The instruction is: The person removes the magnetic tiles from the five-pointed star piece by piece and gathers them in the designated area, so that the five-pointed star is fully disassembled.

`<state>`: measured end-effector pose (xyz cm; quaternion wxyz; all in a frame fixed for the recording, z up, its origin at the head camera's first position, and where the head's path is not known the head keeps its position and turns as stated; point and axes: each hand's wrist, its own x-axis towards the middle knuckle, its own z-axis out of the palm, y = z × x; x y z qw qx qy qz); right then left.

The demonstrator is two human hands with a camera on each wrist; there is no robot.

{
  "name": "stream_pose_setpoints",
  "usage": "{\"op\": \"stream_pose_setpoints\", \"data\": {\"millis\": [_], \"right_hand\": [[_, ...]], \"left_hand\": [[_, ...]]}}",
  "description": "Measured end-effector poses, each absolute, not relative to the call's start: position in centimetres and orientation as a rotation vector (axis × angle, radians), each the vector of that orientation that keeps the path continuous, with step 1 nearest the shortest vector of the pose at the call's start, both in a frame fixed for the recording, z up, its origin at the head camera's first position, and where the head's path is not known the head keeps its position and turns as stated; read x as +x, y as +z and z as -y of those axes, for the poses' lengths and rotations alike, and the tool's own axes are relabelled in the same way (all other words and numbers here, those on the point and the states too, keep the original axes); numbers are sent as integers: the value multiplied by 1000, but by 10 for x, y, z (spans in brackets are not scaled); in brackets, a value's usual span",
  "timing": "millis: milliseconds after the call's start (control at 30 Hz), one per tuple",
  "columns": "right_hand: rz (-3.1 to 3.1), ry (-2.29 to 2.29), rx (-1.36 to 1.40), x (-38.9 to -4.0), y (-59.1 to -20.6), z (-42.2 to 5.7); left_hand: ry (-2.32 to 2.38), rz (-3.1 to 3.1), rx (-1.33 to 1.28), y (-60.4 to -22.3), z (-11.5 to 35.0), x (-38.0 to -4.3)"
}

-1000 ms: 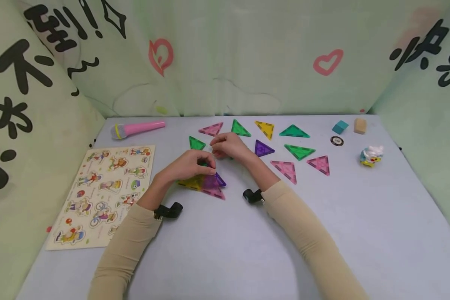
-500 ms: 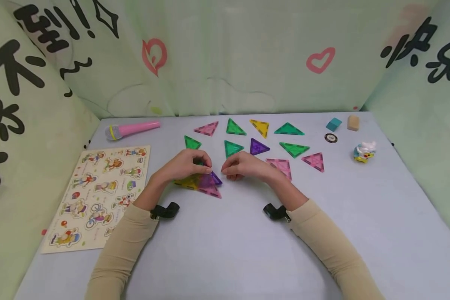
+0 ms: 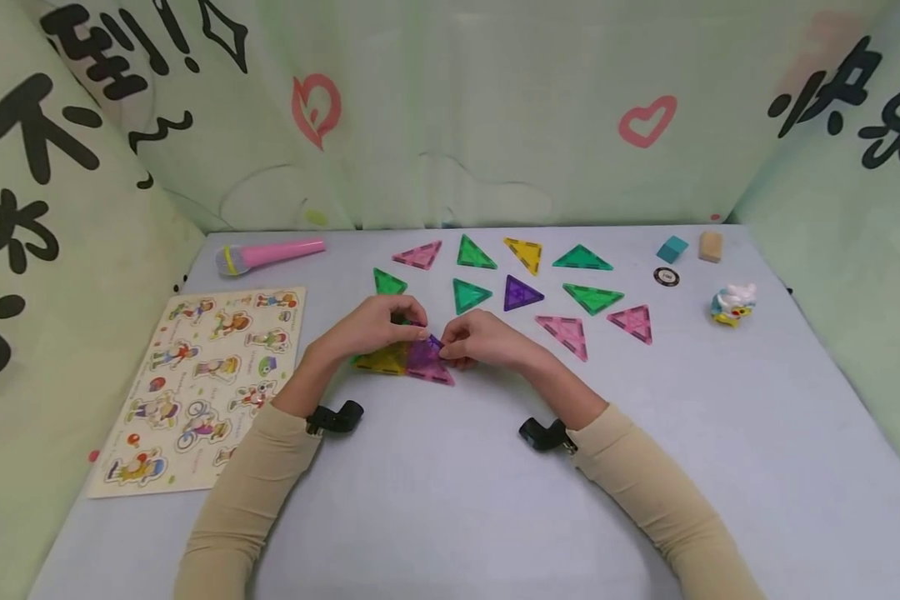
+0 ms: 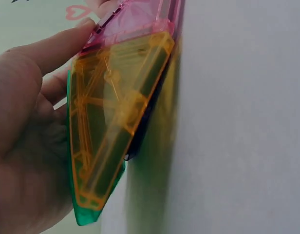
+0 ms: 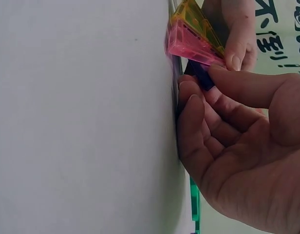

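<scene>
My left hand (image 3: 375,327) grips a joined cluster of translucent triangular magnetic tiles just above the table. In the left wrist view, the cluster's yellow tile (image 4: 116,107) and pink tile (image 4: 135,19) lean at an angle, with a green tile (image 4: 86,217) behind. My right hand (image 3: 487,340) is at the cluster's right side. Its thumb and finger pinch the dark purple tile (image 5: 202,75), and the thumb tip meets the corner of the pink tile (image 5: 191,44). The fingers hide part of the cluster's back.
Loose triangular tiles lie behind and to the right, including a green tile (image 3: 471,295), a purple tile (image 3: 522,293) and a pink tile (image 3: 565,335). A picture puzzle board (image 3: 202,383) and toy microphone (image 3: 270,255) are at left. Blocks (image 3: 710,247), a round chip (image 3: 666,277) and a figurine (image 3: 732,304) stand right.
My right hand has come down from beside the green tile at the back to the cluster and now pinches its right side. The left hand keeps its grip in nearly the same place.
</scene>
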<state>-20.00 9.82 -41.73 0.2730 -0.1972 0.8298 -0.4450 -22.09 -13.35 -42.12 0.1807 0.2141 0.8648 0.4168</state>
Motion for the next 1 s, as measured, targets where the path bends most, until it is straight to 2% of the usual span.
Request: {"op": "stream_pose_setpoints", "data": {"millis": [1000], "right_hand": [[-2168, -1295, -394, -214, -417, -123]], "left_hand": [[1058, -2389, 610, -421, 144, -223]]}}
